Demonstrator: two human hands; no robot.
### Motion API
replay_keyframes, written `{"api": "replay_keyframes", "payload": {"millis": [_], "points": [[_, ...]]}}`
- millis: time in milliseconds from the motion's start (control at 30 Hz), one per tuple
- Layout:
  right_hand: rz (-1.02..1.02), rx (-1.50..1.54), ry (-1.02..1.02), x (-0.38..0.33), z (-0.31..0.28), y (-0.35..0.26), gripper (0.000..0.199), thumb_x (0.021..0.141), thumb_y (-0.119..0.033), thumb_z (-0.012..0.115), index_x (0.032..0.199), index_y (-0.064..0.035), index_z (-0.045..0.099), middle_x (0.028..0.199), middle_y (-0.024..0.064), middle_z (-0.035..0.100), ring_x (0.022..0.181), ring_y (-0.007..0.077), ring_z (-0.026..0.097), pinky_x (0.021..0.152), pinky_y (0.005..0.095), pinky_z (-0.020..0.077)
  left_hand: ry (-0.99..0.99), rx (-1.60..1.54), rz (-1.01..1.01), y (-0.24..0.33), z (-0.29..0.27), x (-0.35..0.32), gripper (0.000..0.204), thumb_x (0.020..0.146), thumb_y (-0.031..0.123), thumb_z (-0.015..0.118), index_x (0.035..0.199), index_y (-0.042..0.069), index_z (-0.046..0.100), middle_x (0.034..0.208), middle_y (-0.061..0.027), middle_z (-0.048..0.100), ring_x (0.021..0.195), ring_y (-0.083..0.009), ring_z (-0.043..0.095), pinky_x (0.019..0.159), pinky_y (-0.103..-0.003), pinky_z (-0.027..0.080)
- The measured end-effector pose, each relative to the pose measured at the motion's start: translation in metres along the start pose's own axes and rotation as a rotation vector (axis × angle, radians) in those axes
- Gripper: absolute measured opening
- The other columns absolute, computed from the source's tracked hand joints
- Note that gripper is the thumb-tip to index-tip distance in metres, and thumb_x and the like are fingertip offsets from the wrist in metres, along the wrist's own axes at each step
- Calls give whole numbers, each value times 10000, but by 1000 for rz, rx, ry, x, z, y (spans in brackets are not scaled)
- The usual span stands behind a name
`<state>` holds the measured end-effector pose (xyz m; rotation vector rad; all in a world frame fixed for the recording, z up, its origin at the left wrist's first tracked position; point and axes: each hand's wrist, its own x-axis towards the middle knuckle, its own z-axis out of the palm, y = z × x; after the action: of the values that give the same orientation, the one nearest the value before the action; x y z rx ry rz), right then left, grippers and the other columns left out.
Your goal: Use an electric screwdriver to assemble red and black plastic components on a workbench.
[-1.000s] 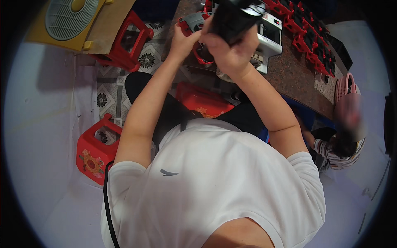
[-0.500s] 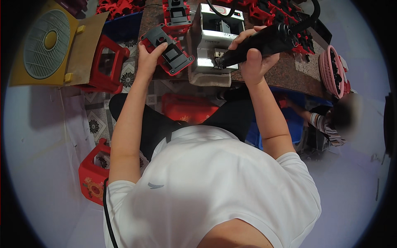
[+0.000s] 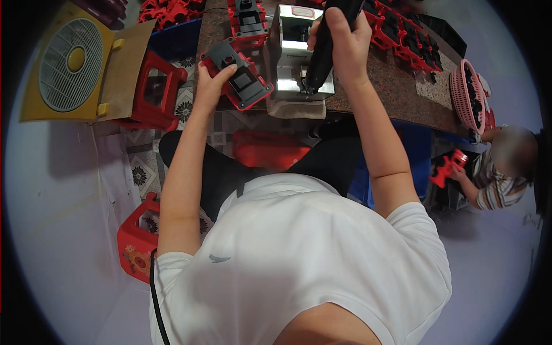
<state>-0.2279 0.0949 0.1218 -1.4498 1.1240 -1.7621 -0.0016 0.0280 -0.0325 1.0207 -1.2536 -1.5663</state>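
Note:
My left hand (image 3: 211, 83) grips a red plastic frame part with a dark grey insert (image 3: 241, 77), held at the near edge of the brown stone worktop (image 3: 397, 95). My right hand (image 3: 345, 43) is closed around a black handheld power tool (image 3: 322, 49) that points downward, its tip over a small metal fixture block (image 3: 293, 60) standing on the worktop. The fixture rests on a grey pad. More red and dark parts of the same kind (image 3: 247, 14) lie just beyond my left hand.
Rows of red parts (image 3: 402, 34) line the worktop's far right, by a pink basket (image 3: 466, 95). A yellow box fan (image 3: 69, 63) and red plastic stools (image 3: 152, 89) stand on the left floor. Another person (image 3: 500, 167) at the right holds a red part.
The view has tilted so the worktop sits lower in the picture. My right hand has swung the black tool from lying sideways to pointing down at the fixture. My left hand still holds the red part.

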Motion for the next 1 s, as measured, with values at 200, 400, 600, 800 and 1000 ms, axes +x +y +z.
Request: {"api": "replay_keyframes", "payload": {"millis": [200,400,600,800,1000], "points": [[-230,199,27,35,41,-9,383,883,-409,630,950,-70,465,671,50,576,532,129,569,485,267,488,37,-51,43,1,12,-5,609,742,162,745,1204,25,372,1135,-105,543,1049,-187,543,927,-323,429],[-506,206,125,65,93,28,302,892,-287,646,949,-61,454,672,9,542,546,84,528,495,238,439,57,-50,39,2,13,-5,636,735,158,751,1209,27,348,1112,-98,555,1029,-177,554,909,-305,434],[-408,133,134,75,106,50,336,879,-314,658,952,-54,458,701,5,541,572,78,523,509,229,430,49,-49,25,-1,11,-3,618,745,93,743,1203,19,335,1116,-100,552,1047,-174,549,916,-307,441],[-384,127,122,79,114,49,341,879,-320,657,952,-48,466,692,1,529,566,78,514,504,227,420,27,-103,83,-5,9,-3,601,753,88,733,1200,18,337,1120,-98,546,1052,-176,545,922,-307,435],[-384,18,102,80,108,58,352,877,-310,662,993,-29,486,727,1,551,580,84,505,520,239,410,14,-89,107,-5,8,-1,595,749,116,738,1192,21,352,1121,-99,548,1050,-177,545,925,-312,428]]}}
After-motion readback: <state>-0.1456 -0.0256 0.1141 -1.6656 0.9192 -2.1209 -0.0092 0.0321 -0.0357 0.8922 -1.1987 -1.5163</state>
